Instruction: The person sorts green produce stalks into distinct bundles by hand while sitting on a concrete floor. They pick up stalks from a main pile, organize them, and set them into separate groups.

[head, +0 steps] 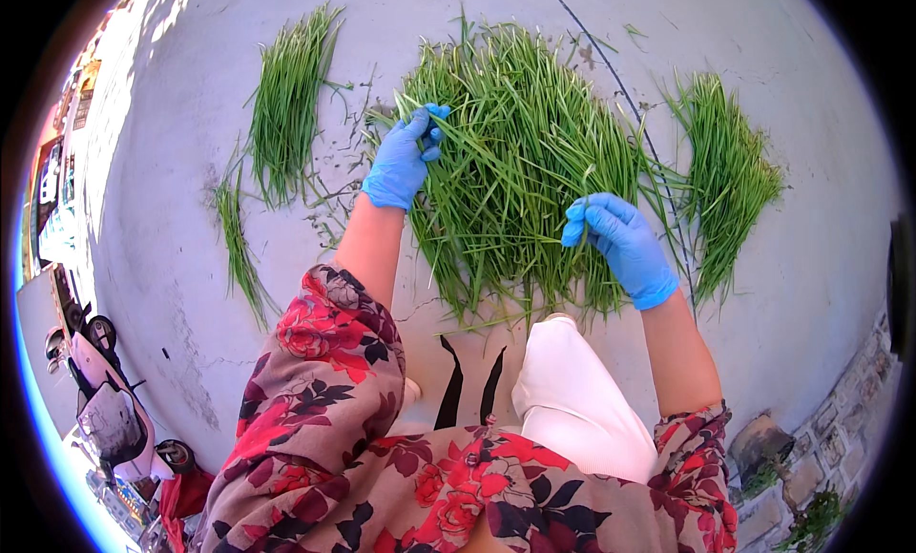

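A broad heap of long green chive-like leaves (515, 159) lies on the concrete ground before me. My left hand (404, 156), in a blue disposable glove, is at the heap's upper left edge. Its curled fingers hold a few stalks, pale ends up, leaves trailing right across the heap. Over the lower right of the heap is my right hand (624, 247), gloved likewise. Thumb and fingertips pinch together around a thin green stalk (588, 177) that pokes up above them; the rest of it is hard to tell from the heap.
A neat bundle of leaves (290, 109) lies at left, with a thinner strand (237, 238) below it. Another bundle (730, 184) rests at right, past a dark line (615, 73) in the concrete. A parked scooter (114, 417) stands far left; stonework (823, 438) borders the lower right.
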The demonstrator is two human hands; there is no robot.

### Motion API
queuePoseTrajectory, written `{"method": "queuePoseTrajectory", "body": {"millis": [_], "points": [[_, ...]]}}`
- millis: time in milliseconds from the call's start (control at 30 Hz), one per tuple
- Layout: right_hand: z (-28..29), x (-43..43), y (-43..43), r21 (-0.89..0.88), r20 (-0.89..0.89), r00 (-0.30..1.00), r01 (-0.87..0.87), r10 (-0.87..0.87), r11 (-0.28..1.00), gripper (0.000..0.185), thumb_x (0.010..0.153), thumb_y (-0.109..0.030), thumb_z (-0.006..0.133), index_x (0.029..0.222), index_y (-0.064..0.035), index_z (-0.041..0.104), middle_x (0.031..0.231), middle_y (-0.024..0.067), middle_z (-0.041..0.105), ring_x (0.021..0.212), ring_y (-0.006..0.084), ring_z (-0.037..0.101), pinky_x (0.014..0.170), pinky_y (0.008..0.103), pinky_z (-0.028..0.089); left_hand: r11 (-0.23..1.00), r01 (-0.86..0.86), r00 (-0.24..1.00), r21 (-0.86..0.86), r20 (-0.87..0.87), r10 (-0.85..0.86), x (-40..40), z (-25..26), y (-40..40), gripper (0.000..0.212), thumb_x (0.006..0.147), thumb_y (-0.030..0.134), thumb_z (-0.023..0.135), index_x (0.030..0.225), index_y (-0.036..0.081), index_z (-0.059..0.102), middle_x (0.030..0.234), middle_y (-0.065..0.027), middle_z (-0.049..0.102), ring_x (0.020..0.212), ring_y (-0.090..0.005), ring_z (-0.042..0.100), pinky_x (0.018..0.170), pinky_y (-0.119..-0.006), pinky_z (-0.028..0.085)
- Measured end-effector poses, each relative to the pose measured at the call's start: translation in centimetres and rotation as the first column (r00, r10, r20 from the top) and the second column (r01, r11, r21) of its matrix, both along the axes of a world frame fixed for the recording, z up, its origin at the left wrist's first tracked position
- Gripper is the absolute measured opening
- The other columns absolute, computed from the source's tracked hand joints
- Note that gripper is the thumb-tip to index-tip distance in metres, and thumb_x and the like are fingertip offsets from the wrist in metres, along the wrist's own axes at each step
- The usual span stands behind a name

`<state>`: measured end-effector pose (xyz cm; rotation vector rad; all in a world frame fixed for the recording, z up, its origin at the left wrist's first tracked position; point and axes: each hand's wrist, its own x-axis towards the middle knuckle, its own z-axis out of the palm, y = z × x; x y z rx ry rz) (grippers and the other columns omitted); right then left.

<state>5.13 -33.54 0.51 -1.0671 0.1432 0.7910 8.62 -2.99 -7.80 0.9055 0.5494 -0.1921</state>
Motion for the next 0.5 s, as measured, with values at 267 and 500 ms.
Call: {"method": "queuePoseTrajectory", "body": {"millis": [267,500], "points": [[0.4,-2.4,3.3,-0.677,0.527,0.392,-0.342,0.754,0.652,0.015,0.08,-0.016,0.06,0.088,-0.0038,0.064,0.083,0.0118,0.062,0.073,0.0293,0.058,0.07,0.0346,0.047,0.996,-0.069,0.997,-0.063,0.02,0.071,0.5,1.3,0.1,0.021,0.092,0.024,0.048,0.1,0.007,0.057,0.095,-0.0007,0.061,0.065,-0.0054,0.046,0.048,-0.018,0.033],[1.0,-0.2,4.3,-0.632,0.643,0.656,0.162,0.396,0.758,0.013,0.079,-0.013,0.062,0.088,-0.0041,0.063,0.083,0.0096,0.061,0.068,0.026,0.058,0.062,0.0325,0.046,0.997,-0.048,0.999,-0.054,0.004,0.049,-0.2,2.2,-0.5,0.023,0.093,0.023,0.046,0.102,0.004,0.057,0.082,0.0014,0.054,0.067,-0.0057,0.044,0.049,-0.018,0.031]]}}
